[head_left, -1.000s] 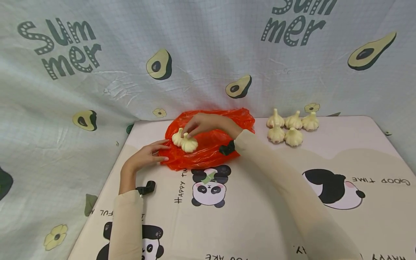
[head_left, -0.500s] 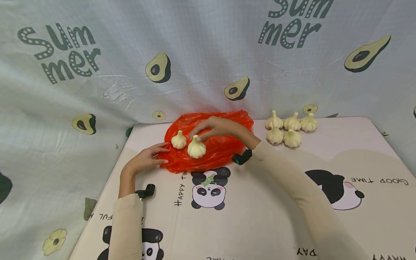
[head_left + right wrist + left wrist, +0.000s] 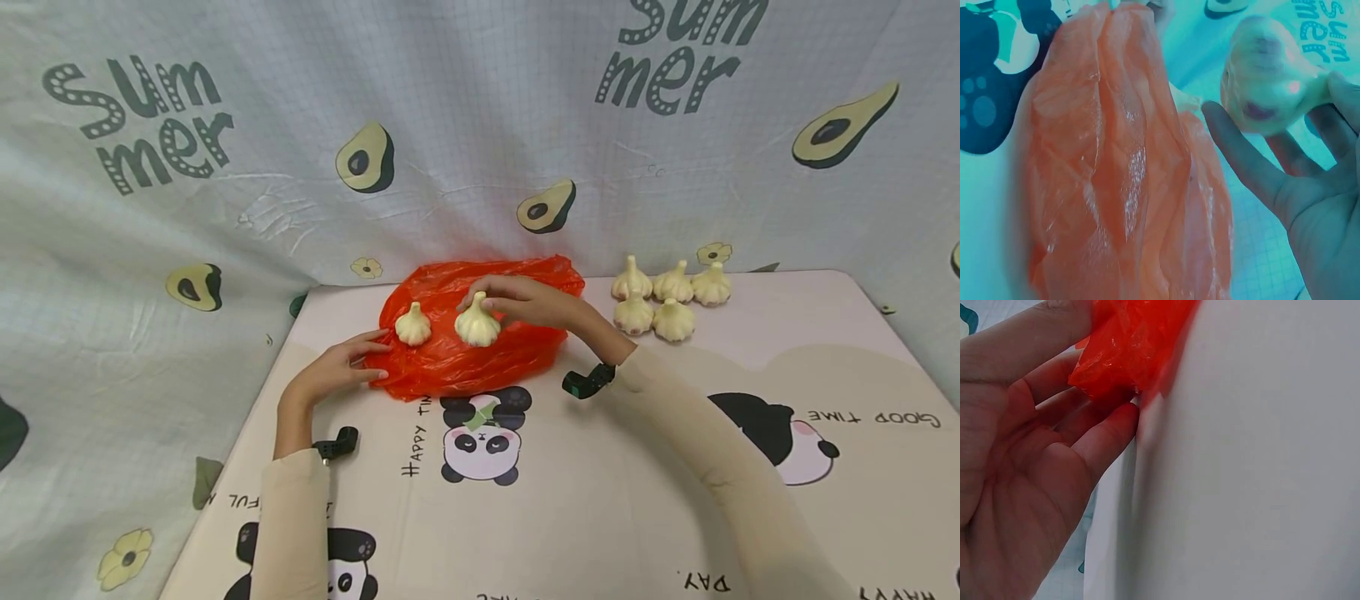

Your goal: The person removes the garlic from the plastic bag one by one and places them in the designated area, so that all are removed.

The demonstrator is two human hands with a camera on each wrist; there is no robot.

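My right hand pinches a pale garlic bulb by its stem, above a red plastic bag. In the right wrist view the bulb hangs from the fingertips, apart from the bag. A second garlic bulb is at the bag's left part, stem up. My left hand rests with fairly straight, spread fingers at the bag's left edge. The left wrist view shows the fingers of the left hand touching the crumpled bag.
Several garlic bulbs stand grouped in two rows at the table's back, right of the bag. A printed cloth hangs behind the table, which has panda pictures on its cover.
My right hand has lifted a garlic bulb from beside the other one and carried it right over the bag. The left hand stays at the bag's edge.
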